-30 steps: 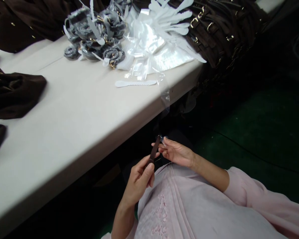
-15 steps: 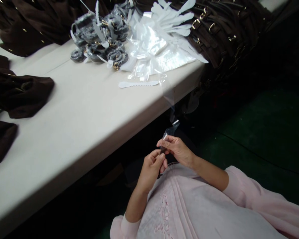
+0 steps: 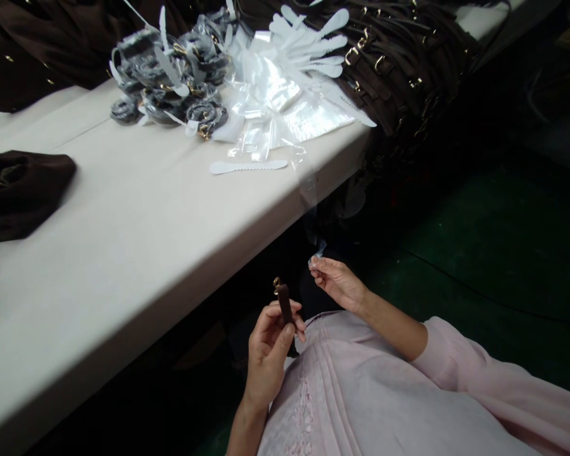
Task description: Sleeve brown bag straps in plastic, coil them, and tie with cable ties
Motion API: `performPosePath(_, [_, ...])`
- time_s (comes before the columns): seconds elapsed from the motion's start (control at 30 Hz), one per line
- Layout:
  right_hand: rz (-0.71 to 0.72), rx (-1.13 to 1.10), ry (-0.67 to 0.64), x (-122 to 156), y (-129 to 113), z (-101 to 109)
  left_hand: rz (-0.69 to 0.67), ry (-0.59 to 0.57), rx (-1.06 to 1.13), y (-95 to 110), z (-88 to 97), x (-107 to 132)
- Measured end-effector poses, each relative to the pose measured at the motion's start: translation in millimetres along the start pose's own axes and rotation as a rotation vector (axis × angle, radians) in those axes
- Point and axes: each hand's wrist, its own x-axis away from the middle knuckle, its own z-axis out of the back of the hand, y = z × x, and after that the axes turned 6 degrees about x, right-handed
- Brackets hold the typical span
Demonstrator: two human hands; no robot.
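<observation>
My left hand [image 3: 270, 345] is closed on a dark brown strap [image 3: 285, 304], its thumb pressed along the lower part. A gold metal clasp [image 3: 277, 284] shows at the strap's upper end, and the lower end runs down behind the fingers. To the right and a little higher, my right hand [image 3: 337, 278] pinches a piece of clear plastic film [image 3: 317, 254] between thumb and fingers. The two hands are apart, both over my lap beside the table's edge.
On the pale table [image 3: 137, 240] lie wrapped rolled straps [image 3: 171, 76], clear plastic bags [image 3: 285, 95] and several white serrated strips [image 3: 308, 44]. One white strip [image 3: 248, 166] lies alone nearer the edge. Brown buckled straps [image 3: 399, 69] are heaped at the right, brown bags [image 3: 23, 190] at the left.
My hands were together on the strap and film; now they have separated. The left has moved down and left with the strap, showing its gold clasp, while the film stays bunched in the right.
</observation>
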Motion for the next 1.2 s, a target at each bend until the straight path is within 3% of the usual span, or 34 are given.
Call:
performPosePath(0.17, [0.094,0.094,-0.054,3,2,-8,-0.048,0.077,0.007,24,-3.1,-1])
performPosePath(0.27, [0.143,0.166,-0.069,7,1,-11,-0.053,0.188,-0.169,40,-4.7,-5])
performPosePath(0.37, [0.177,0.222,-0.054,11,-1,-14,-0.035,0.177,-0.333,43,-6.3,-11])
performPosePath(0.43, [0.171,0.221,-0.051,14,-2,-15,0.004,0.161,-0.319,37,-7.8,-13])
performPosePath(0.6, [0.012,0.074,-0.143,17,1,-17,-0.054,0.155,-0.248,20,-12.6,-13])
performPosePath(0.83, [-0.146,-0.077,-0.166,11,9,-18,-0.253,0.072,-0.539,20,-8.4,-4])
performPosePath(1.0, [-0.288,-0.169,-0.164,8,10,-17,-0.426,0.043,-0.633,18,-6.7,-1])
performPosePath(1.2, [-0.389,-0.250,-0.212,10,10,-16,-0.437,0.044,-0.703,9,-0.8,-4])
